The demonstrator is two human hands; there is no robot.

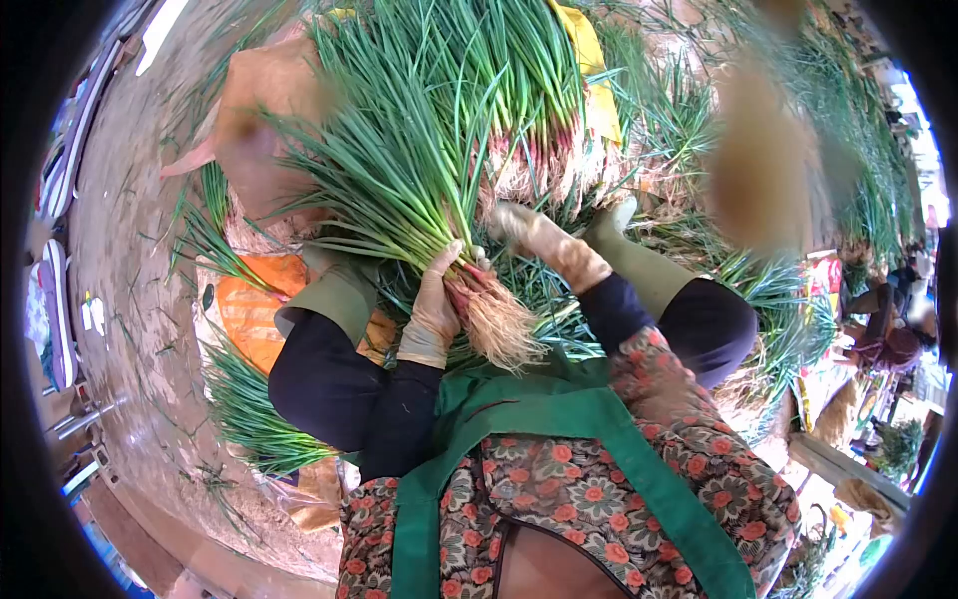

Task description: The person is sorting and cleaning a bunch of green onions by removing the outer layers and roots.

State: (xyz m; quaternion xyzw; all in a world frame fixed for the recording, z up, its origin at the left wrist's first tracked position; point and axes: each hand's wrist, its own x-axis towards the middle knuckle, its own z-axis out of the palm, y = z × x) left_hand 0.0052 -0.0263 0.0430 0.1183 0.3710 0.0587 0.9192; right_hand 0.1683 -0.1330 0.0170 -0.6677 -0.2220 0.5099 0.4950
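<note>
My left hand, in a pale glove, is wrapped round a bunch of green onions just above their reddish bulbs. The pale roots hang toward my lap, and the long green leaves fan away to the upper left. My right hand, in a soiled glove, is to the right of that bunch, close to the roots of a large pile of green onions. It is somewhat blurred, and whether its fingers hold anything cannot be made out.
More green onions lie at my left beside an orange sack. A yellow sack borders the big pile. Loose greens cover the ground to the right. My green boots stand on both sides. Blurred smudges hide part of the view.
</note>
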